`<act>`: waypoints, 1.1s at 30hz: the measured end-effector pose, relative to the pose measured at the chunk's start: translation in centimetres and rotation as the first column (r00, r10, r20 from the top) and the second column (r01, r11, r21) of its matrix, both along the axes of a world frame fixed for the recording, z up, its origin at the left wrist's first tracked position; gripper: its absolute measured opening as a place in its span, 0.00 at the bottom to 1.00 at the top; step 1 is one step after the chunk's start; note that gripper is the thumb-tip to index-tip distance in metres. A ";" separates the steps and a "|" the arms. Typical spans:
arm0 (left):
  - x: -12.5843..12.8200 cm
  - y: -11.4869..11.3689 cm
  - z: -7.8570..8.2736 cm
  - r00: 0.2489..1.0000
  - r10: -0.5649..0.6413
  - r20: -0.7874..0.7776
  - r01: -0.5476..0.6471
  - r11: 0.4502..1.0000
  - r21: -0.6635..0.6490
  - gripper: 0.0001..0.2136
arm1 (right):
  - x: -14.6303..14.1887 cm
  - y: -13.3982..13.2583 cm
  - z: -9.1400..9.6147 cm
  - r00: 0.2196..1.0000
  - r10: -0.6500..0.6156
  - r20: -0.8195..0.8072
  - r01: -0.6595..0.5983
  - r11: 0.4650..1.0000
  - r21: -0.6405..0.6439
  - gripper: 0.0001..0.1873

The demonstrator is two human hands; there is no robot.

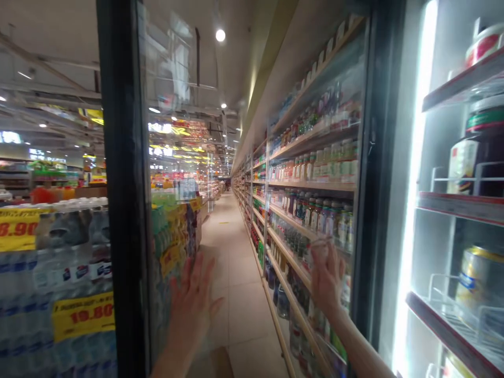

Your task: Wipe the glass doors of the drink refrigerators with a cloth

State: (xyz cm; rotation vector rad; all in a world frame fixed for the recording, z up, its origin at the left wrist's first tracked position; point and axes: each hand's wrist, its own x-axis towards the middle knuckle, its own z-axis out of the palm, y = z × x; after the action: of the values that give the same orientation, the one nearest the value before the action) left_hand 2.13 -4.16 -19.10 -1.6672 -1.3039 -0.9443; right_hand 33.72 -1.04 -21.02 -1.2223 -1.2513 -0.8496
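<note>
My left hand (192, 299) is raised with its fingers spread, its palm flat against the glass pane of a black-framed cooler door (125, 184). It holds nothing. My right hand (326, 278) is raised further right, its fingers slightly bent beside a second glass door (315, 157) with bottled drinks on wooden shelves behind it. A thin silvery glint shows by its fingertips, and I cannot tell whether that hand grips anything.
A lit cooler (457, 205) at the far right holds jars and cans on wire-fronted shelves. Wrapped bottled water (66, 273) with yellow price signs stands at the left. A tiled aisle floor (232, 247) runs ahead between shelves and displays.
</note>
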 end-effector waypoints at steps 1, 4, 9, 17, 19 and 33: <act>0.0 0.0 0.0 1.000 -0.005 -0.004 0.005 1.000 -0.002 0.44 | 0.6 0.2 0.5 0.991 -0.041 -0.127 0.045 0.999 0.028 0.26; -0.2 0.3 0.0 1.000 -0.022 -0.007 0.022 1.000 -0.009 0.44 | 0.3 0.4 1.5 0.970 -0.082 -0.230 0.099 0.993 0.063 0.27; -0.5 0.9 0.0 1.000 -0.014 0.004 0.014 1.000 -0.028 0.39 | -2.5 0.0 2.2 0.961 0.060 0.270 -0.051 0.998 -0.041 0.28; -0.1 0.9 0.4 0.997 0.076 -0.023 -0.078 0.991 -0.110 0.37 | -5.1 0.6 3.0 0.955 0.064 0.289 -0.067 0.998 -0.002 0.24; -0.1 1.1 0.4 0.997 0.073 -0.016 -0.074 0.991 -0.107 0.38 | -6.4 0.5 3.0 0.850 0.165 0.499 -0.150 0.986 -0.071 0.23; -0.6 1.7 -0.1 0.999 0.024 -0.028 -0.025 1.000 -0.018 0.37 | -2.4 1.2 4.3 0.963 0.039 0.267 -0.061 0.995 0.073 0.26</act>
State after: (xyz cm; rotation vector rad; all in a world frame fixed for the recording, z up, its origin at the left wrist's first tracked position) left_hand 1.49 -2.44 -19.24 -1.6687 -1.3152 -0.8941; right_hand 31.34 0.17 -16.76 -1.0316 -1.4411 -1.0421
